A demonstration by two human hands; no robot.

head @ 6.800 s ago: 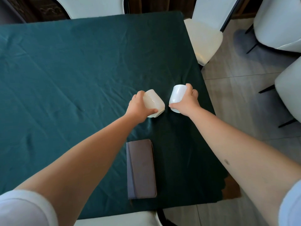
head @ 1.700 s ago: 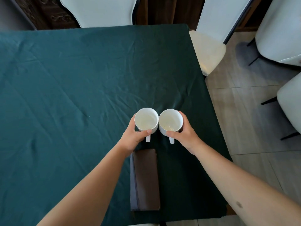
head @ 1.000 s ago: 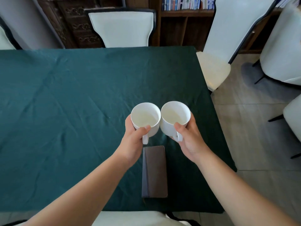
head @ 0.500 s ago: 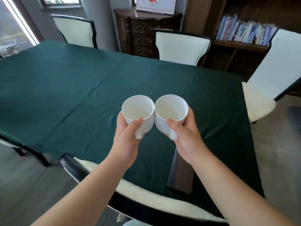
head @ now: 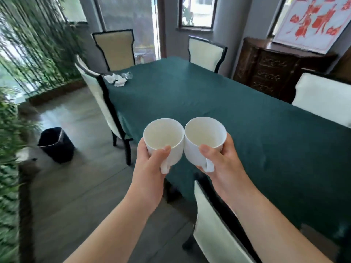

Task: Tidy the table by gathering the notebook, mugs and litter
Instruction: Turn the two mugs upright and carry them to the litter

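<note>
My left hand (head: 150, 168) grips a white mug (head: 163, 137) by its handle side, held upright in the air. My right hand (head: 222, 162) grips a second white mug (head: 205, 135) the same way. The two mugs touch side by side, above the near left corner of the green-clothed table (head: 209, 95). Both look empty inside. Crumpled white litter (head: 117, 79) lies at the far left corner of the table. The notebook is out of view.
A black waste bin (head: 56, 144) stands on the floor at the left. White chairs ring the table: one (head: 98, 97) on the left side, one (head: 214, 224) just below my right arm, others at the far end and right. A dark wooden cabinet (head: 271, 69) stands behind.
The mugs went from tipped on the table to upright and lifted off it. My view has swung left and up, bringing the litter and the bin into sight; the notebook dropped out of view.
</note>
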